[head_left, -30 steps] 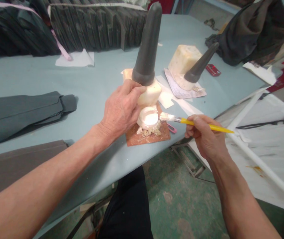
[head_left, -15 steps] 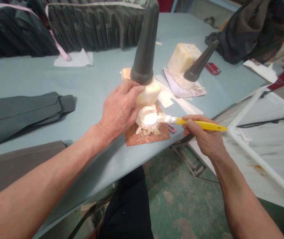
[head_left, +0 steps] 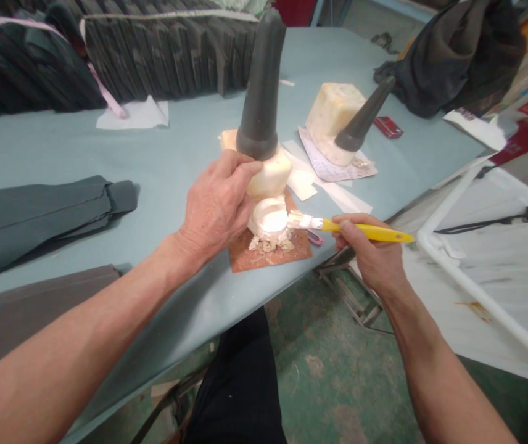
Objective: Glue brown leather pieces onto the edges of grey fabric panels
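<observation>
My left hand [head_left: 215, 206] is closed round a cream glue bottle [head_left: 268, 174] with a tall dark grey cone nozzle [head_left: 259, 92], tilting it over a brown board [head_left: 268, 254] at the table's near edge. The bottle's round white mouth [head_left: 269, 217] faces me, with dried crumbs of glue beneath it. My right hand [head_left: 368, 253] pinches a yellow-handled brush [head_left: 356, 229] whose pale bristles touch the right side of that white mouth.
A second cream bottle [head_left: 333, 117] with a grey cone nozzle lies on paper further back, with a small red box [head_left: 388, 127] beside it. Folded dark cloth [head_left: 37, 213] lies at left, stacked dark pieces [head_left: 171, 52] at the back, and a white frame [head_left: 472, 283] at right.
The brush has moved left until its bristles meet the white mouth of the bottle. My left hand keeps its hold on the bottle; the view has shifted slightly.
</observation>
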Action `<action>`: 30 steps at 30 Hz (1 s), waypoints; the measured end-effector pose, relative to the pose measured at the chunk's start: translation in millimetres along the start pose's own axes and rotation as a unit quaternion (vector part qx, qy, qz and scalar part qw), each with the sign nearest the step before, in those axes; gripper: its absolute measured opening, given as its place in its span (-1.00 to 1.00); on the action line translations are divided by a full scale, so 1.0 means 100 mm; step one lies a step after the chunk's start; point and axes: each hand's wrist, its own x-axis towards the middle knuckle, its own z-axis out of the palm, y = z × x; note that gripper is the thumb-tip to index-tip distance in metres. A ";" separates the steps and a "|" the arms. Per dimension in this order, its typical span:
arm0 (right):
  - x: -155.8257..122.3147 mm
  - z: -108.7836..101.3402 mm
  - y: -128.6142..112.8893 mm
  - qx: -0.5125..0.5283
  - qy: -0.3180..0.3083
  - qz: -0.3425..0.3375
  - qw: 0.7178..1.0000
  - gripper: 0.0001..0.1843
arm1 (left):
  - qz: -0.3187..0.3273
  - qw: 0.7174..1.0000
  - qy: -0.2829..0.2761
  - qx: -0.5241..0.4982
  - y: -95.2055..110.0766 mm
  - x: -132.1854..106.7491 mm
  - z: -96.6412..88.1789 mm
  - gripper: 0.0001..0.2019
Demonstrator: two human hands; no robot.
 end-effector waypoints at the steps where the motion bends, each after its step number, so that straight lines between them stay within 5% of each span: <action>1: -0.01 -0.04 -0.01 0.016 0.008 0.004 1.000 -0.64 | 0.001 1.000 0.002 0.001 -0.01 0.00 0.00 -0.53; 10: -0.20 0.16 -0.14 0.223 0.114 0.007 0.968 -0.65 | 0.015 0.999 -0.016 0.030 -0.04 0.03 -0.06 -0.51; 22: -0.84 0.23 0.11 0.353 0.237 0.169 0.889 -0.56 | 0.013 1.000 0.001 0.005 0.01 0.10 -0.18 -0.58; 30: -0.78 0.29 0.13 0.286 0.223 0.102 0.926 -0.65 | 0.005 1.000 0.011 -0.008 -0.01 0.13 -0.19 -0.62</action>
